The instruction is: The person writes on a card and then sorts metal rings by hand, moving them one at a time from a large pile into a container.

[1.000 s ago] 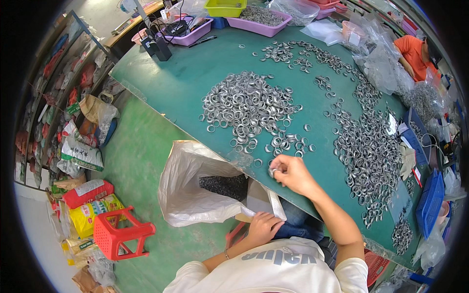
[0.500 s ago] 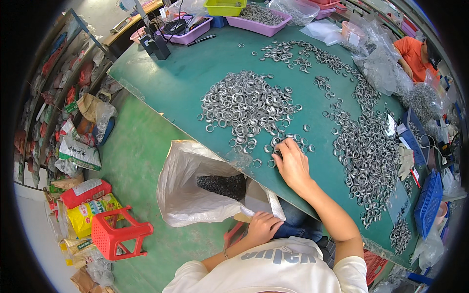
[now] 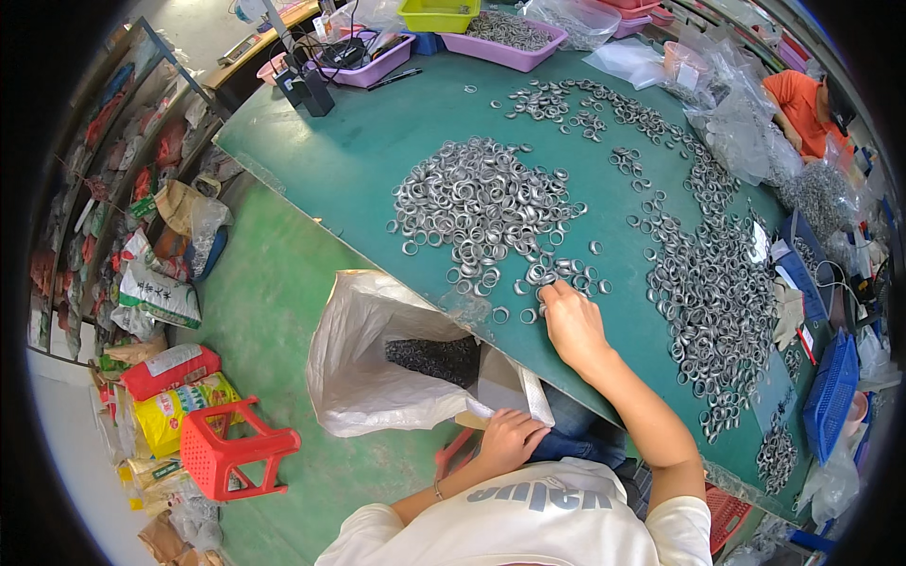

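My right hand (image 3: 574, 325) is over the green table, its fingers curled down and drawn together at the near fringe of a heap of grey metal rings (image 3: 481, 203). Rings lie against its fingertips; whether one is pinched there is hidden. Lower down, my left hand (image 3: 512, 439) is closed on the rim of a white woven sack (image 3: 363, 377). That sack gapes below the table's edge, with a mass of small dark pieces (image 3: 434, 361) inside. A second, larger spread of rings (image 3: 713, 311) covers the table's right side.
A red plastic stool (image 3: 231, 448) stands on the green floor at left, beside filled bags (image 3: 184, 410) and a loaded shelf (image 3: 123, 189). Purple trays (image 3: 505, 49) line the table's far edge. A blue basket (image 3: 830, 396) is at right. Another person in orange (image 3: 802, 108) sits far right.
My right hand has drawn its fingers in and shifted slightly toward me and to the right. My left hand keeps its place on the sack's rim.
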Motion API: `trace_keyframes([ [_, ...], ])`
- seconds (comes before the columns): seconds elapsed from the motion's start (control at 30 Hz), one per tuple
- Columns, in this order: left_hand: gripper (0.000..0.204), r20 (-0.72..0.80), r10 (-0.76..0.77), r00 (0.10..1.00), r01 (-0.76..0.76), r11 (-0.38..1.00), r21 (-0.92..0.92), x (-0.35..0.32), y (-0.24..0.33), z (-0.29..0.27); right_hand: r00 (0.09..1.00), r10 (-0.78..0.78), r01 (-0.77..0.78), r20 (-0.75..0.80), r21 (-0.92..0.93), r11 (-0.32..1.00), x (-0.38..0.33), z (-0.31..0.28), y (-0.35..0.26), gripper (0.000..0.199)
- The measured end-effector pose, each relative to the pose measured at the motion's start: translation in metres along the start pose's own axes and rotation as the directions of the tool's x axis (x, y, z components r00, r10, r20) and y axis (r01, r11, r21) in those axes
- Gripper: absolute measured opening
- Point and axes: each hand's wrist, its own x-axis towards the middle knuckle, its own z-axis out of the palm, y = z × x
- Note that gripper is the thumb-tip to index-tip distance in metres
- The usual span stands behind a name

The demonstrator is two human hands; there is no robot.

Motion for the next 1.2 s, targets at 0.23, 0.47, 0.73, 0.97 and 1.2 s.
trace_keyframes([
  [0.23,0.010,0.008,-0.017,1.000,0.017,1.000,0.008,-0.002,-0.001,0.002,0.986,-0.046,-0.059,0.161,0.590,0.805,-0.014,-0.008,-0.026,0.015],
  [0.47,0.011,-0.009,-0.005,1.000,0.005,1.000,0.002,0.002,0.004,-0.001,0.954,-0.207,0.013,0.215,0.662,0.750,-0.023,0.031,-0.057,0.018],
  [0.73,0.010,0.010,0.000,1.000,0.000,1.000,-0.004,0.000,0.001,0.001,0.965,-0.115,0.127,-0.234,0.039,0.991,0.011,-0.002,0.008,0.020],
  [0.97,0.010,0.006,-0.005,1.000,0.006,1.000,-0.010,-0.001,-0.001,0.001,0.963,0.171,-0.052,-0.210,0.475,0.878,0.012,-0.012,0.029,0.010],
  [1.2,0.010,-0.006,0.002,1.000,-0.002,1.000,-0.016,0.001,0.000,0.001,0.977,-0.048,0.078,-0.205,0.139,0.987,0.000,-0.011,0.017,0.011],
])
